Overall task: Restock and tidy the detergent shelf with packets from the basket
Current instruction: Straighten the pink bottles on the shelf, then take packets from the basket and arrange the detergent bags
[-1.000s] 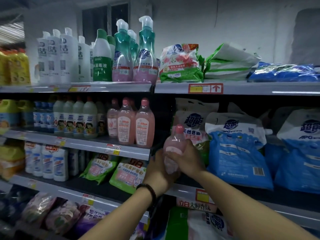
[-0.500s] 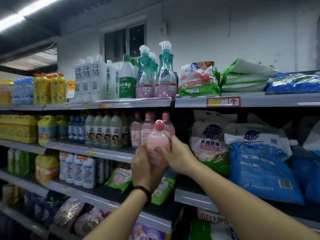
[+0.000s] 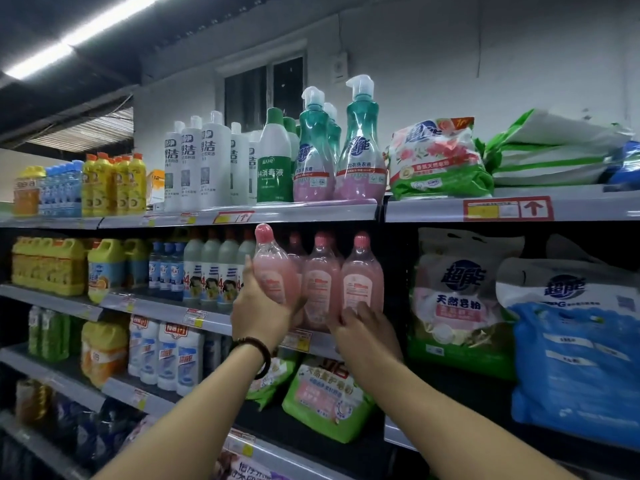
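My left hand (image 3: 262,311) grips a pink detergent bottle (image 3: 272,268) with a pink cap, tilted slightly left, held in front of the second shelf (image 3: 162,311). To its right stand two matching pink bottles (image 3: 320,282) on that shelf. My right hand (image 3: 360,325) touches the base of the rightmost pink bottle (image 3: 362,275) with its fingertips. Detergent packets (image 3: 457,306) fill the bay to the right. No basket is in view.
The top shelf (image 3: 298,211) holds white bottles, a green bottle, teal pump bottles (image 3: 360,150) and bagged packets (image 3: 438,161). Blue and white bags (image 3: 575,344) sit at the right. Green packets (image 3: 325,396) lie on the lower shelf under my hands.
The pink bottle has moved up and left from both hands into my left hand alone, level with the pink bottle row. My right hand let go and now touches a shelved bottle.
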